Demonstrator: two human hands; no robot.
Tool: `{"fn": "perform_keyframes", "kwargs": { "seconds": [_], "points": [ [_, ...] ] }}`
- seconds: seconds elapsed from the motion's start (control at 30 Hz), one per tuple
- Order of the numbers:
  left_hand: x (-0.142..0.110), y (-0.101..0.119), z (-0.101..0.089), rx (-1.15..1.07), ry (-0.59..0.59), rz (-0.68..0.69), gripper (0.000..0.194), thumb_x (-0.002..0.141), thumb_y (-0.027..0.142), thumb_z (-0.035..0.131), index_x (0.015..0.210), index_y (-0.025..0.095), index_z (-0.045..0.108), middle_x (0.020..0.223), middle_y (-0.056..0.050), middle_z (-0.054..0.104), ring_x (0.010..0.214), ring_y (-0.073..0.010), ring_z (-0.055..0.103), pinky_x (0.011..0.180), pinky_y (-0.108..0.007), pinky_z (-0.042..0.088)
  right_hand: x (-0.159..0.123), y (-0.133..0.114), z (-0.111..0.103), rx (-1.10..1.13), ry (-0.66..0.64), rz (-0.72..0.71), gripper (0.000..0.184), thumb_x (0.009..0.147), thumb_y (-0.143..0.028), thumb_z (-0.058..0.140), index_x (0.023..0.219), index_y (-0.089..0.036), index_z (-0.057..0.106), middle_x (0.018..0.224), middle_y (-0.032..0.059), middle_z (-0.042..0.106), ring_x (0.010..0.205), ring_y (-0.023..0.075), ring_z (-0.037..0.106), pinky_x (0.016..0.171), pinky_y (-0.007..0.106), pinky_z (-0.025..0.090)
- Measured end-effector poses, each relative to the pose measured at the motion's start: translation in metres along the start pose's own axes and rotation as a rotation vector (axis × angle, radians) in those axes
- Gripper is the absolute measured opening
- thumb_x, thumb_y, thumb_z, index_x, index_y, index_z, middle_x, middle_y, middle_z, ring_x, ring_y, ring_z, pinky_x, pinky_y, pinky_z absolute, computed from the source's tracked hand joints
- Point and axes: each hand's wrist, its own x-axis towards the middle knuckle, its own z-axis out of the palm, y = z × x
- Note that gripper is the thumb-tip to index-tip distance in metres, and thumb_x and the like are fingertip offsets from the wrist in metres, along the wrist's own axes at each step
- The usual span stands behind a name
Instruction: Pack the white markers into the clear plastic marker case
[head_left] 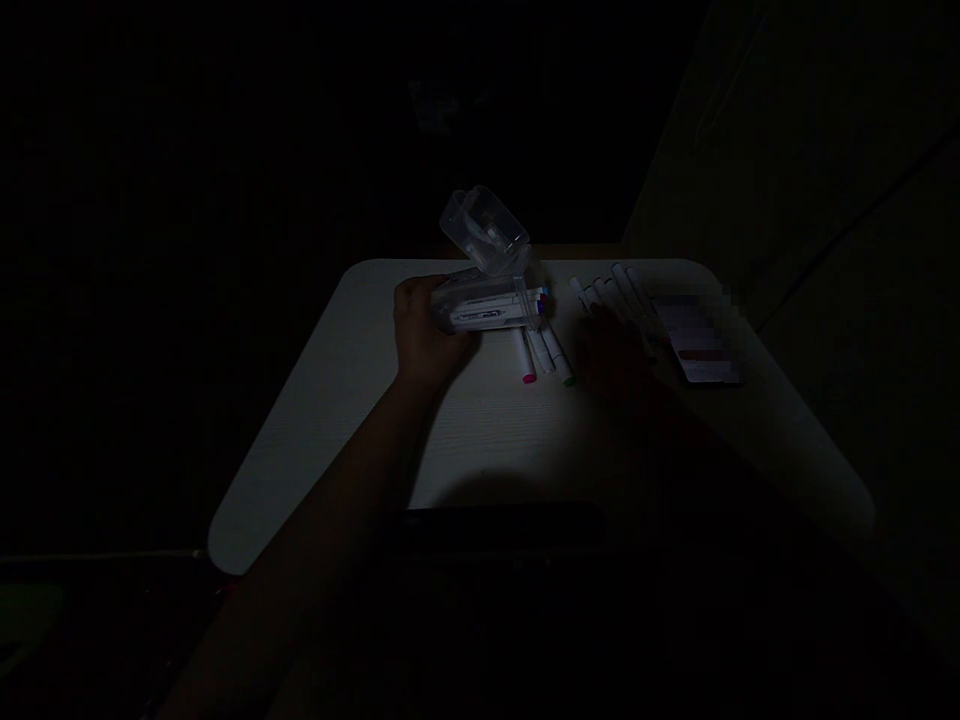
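My left hand [424, 325] is closed around a clear plastic marker case [480, 300], which lies tilted on its side with its mouth to the right. Its hinged transparent lid [486, 228] hangs open at the back. Inside the case are several white markers [541, 302], their coloured ends at the mouth. In front of it lie loose markers, among them one with a pink end [523, 358] and one with a green end [559, 358]. My right hand [611, 345] is in deep shadow beside a row of white markers [619, 290]; its fingers cannot be made out.
A phone [701, 345] with a lit screen lies at the right of the white table [330, 410]. A dark bar-like shape [502, 525] runs along the table's near side. At the right a dark cable [862, 220] crosses the background. The room around is very dark.
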Motion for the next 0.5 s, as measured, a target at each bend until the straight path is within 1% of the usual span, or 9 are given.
{"fn": "perform_keyframes", "kwargs": {
  "seconds": [0.13, 0.23, 0.4, 0.5],
  "points": [
    [0.0000, 0.0035, -0.0005, 0.015, 0.004, -0.016, 0.062, 0.056, 0.017, 0.074, 0.114, 0.022, 0.055, 0.119, -0.010, 0.056, 0.118, -0.0305, 0.056, 0.108, -0.047, 0.048, -0.0007, -0.0015, -0.0035, -0.037, -0.026, 0.010, 0.045, 0.098, -0.017, 0.035, 0.134, -0.008, 0.062, 0.162, 0.0209, 0.041, 0.151, 0.0344, 0.038, 0.121, 0.064, 0.030],
    [0.0000, 0.0047, -0.0007, 0.026, 0.008, -0.023, 0.064, 0.054, 0.015, 0.075, 0.115, 0.022, 0.055, 0.119, -0.010, 0.056, 0.118, -0.0306, 0.056, 0.108, -0.047, 0.048, -0.0026, -0.0050, -0.0049, -0.060, -0.010, 0.019, 0.044, 0.098, -0.018, 0.037, 0.135, -0.010, 0.060, 0.162, 0.0183, 0.043, 0.154, 0.0326, 0.035, 0.124, 0.066, 0.025],
    [0.0000, 0.0030, -0.0002, -0.011, 0.012, -0.029, 0.068, 0.051, 0.011, 0.077, 0.114, 0.022, 0.056, 0.120, -0.010, 0.055, 0.117, -0.0304, 0.057, 0.108, -0.047, 0.048, -0.0033, -0.0089, -0.0046, -0.060, -0.029, -0.034, 0.044, 0.097, -0.016, 0.036, 0.133, -0.009, 0.061, 0.159, 0.0191, 0.046, 0.148, 0.0303, 0.044, 0.125, 0.062, 0.025],
    [0.0002, 0.0029, -0.0004, -0.006, 0.001, -0.037, 0.067, 0.051, 0.012, 0.077, 0.114, 0.022, 0.055, 0.120, -0.010, 0.055, 0.119, -0.0310, 0.057, 0.109, -0.048, 0.048, -0.0014, -0.0086, -0.0034, -0.040, -0.029, -0.052, 0.045, 0.096, -0.015, 0.039, 0.134, -0.009, 0.061, 0.159, 0.0192, 0.047, 0.148, 0.0301, 0.044, 0.126, 0.060, 0.025]
  ]
}}
